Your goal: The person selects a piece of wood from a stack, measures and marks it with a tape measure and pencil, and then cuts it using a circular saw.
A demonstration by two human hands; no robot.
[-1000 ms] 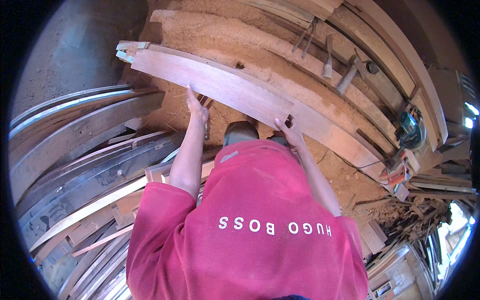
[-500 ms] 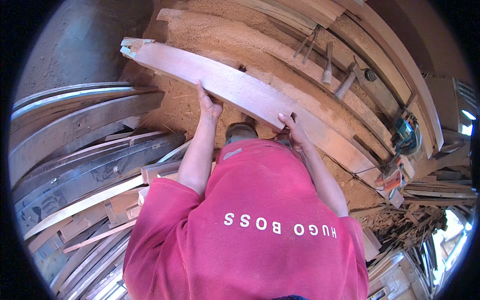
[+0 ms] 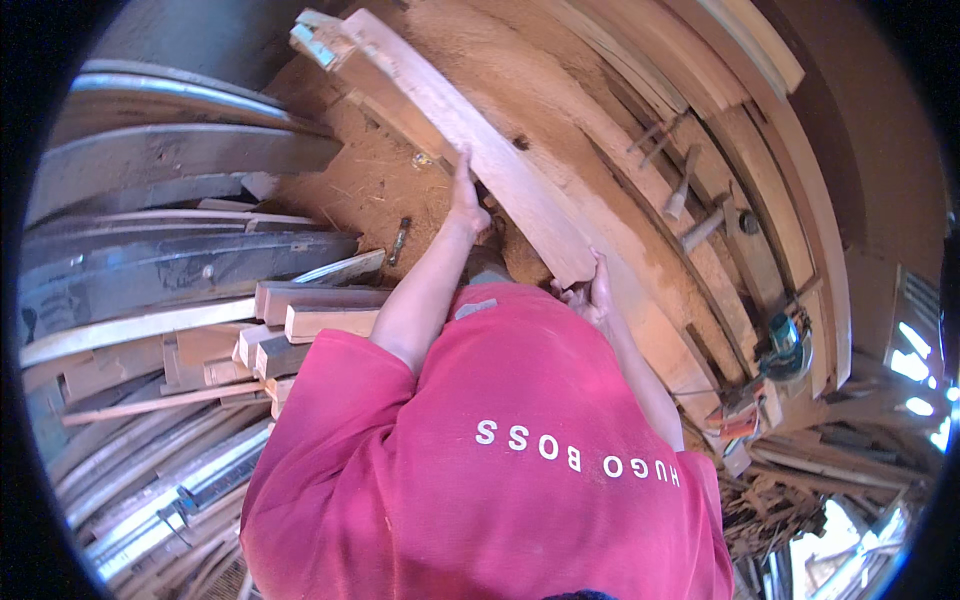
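Note:
A pale reddish wooden plank (image 3: 470, 125) slants across the view in front of me, from the far left down to my body. My left hand (image 3: 467, 203) grips its near-left edge about midway, thumb up along the side, the other fingers mostly hidden beneath. At the plank's near end my right hand (image 3: 592, 290) is closed round the corner, its thumb on the edge and fingers underneath. Below and beside the plank runs a sawdust-covered wooden bench (image 3: 640, 290). Near the plank's far end lies a wood piece with a pale blue-green end (image 3: 312, 42).
On the right lie pincers (image 3: 655, 138), a wooden-handled tool (image 3: 681, 185), a hammer-like tool (image 3: 706, 228) and a teal power tool (image 3: 785, 345). Long boards (image 3: 180, 165) and short wood blocks (image 3: 345, 318) are stacked at my left. Wood scraps (image 3: 790, 510) heap at the lower right.
The plank has turned clockwise, so it slants more steeply, its near end still by my right hand. Both hands keep their hold. My view has also turned somewhat.

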